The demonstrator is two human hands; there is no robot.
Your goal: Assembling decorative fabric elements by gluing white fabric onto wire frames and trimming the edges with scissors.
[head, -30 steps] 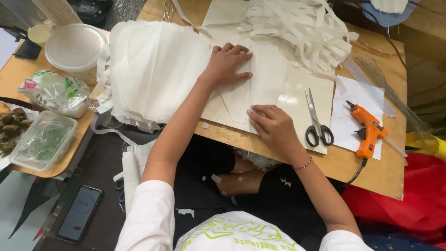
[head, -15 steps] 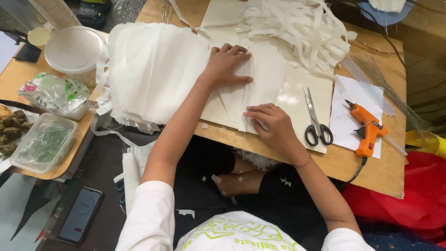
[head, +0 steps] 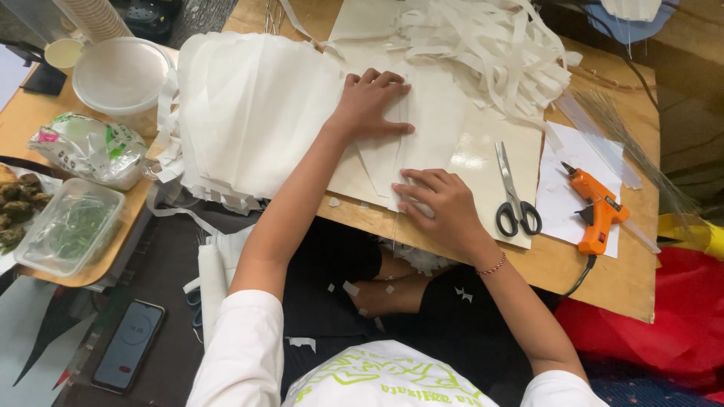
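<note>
My left hand point(head: 371, 103) lies flat, palm down, on a white paper sheet point(head: 434, 120) on a wooden board point(head: 603, 279). My right hand point(head: 441, 205) presses the sheet's near edge, fingers spread and flat on it. A thin stick point(head: 397, 162) runs along the sheet between both hands. A thick stack of cut white paper pieces point(head: 249, 113) lies just left of my left hand. Black-handled scissors point(head: 513, 192) rest shut to the right of my right hand. An orange glue gun point(head: 596, 207) lies further right on a white sheet.
A heap of white paper strips point(head: 490, 45) lies at the board's far side. On a low table at left stand a lidded plastic bowl point(head: 121, 75), a wrapped packet point(head: 90, 147) and a clear box of greens point(head: 64, 230). A phone point(head: 128, 345) lies on the floor.
My right hand has shifted slightly left along the sheet's near edge. My left hand has stayed pressed on the paper.
</note>
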